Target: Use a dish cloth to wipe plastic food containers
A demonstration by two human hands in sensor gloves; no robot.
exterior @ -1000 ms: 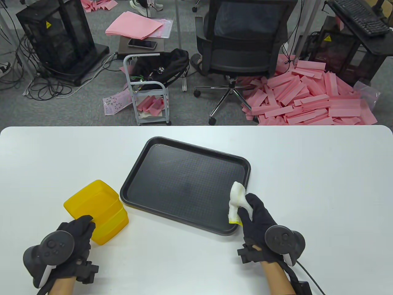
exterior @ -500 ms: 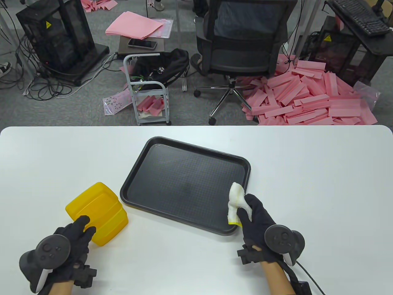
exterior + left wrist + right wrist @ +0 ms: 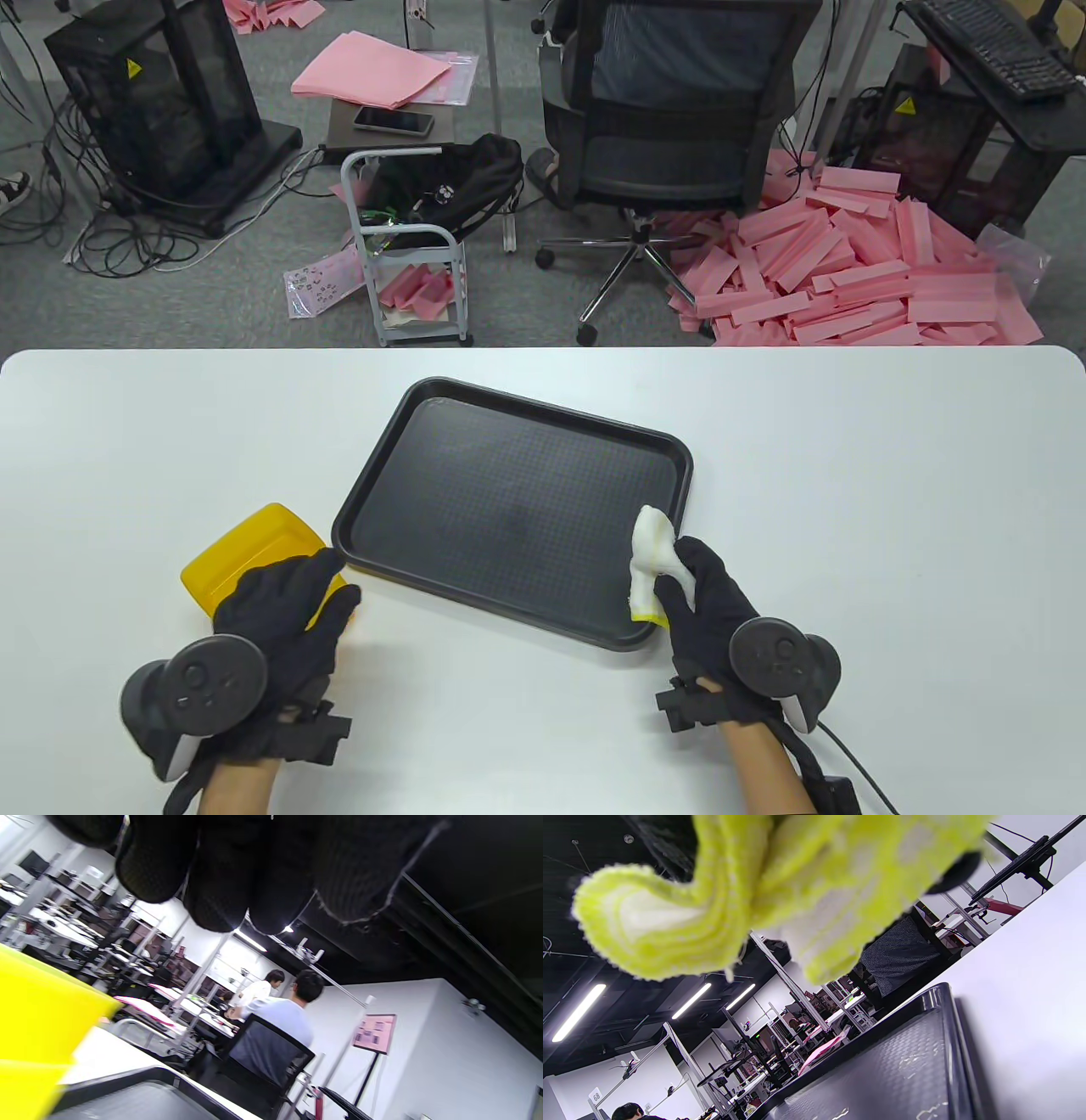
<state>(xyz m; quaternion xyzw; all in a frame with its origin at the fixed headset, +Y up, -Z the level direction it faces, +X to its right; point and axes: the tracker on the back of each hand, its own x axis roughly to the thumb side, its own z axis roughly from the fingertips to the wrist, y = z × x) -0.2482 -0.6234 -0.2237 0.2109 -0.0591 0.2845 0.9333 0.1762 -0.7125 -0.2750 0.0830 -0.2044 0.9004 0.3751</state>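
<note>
A yellow plastic container (image 3: pixel 242 548) sits on the white table left of a black tray (image 3: pixel 509 501). My left hand (image 3: pixel 318 586) lies over the container's near right part with the fingers stretched forward; I cannot tell if they touch it. In the left wrist view the fingers (image 3: pixel 220 878) hang above the container (image 3: pixel 38 1014), not closed around it. My right hand (image 3: pixel 679 577) grips a bunched white dish cloth with a yellow edge (image 3: pixel 653 552) over the tray's near right corner. The cloth (image 3: pixel 780 878) fills the top of the right wrist view, above the tray (image 3: pixel 882 1077).
The white table (image 3: pixel 891 509) runs wide to the right and far left of the tray. Beyond its far edge stand an office chair (image 3: pixel 670 127), a small cart (image 3: pixel 407 255) and heaps of pink foam strips (image 3: pixel 848 272) on the floor.
My left hand let go of the container's near edge, drew back, then moved right and forward over the container. The container settled flat. The right hand and cloth stayed still.
</note>
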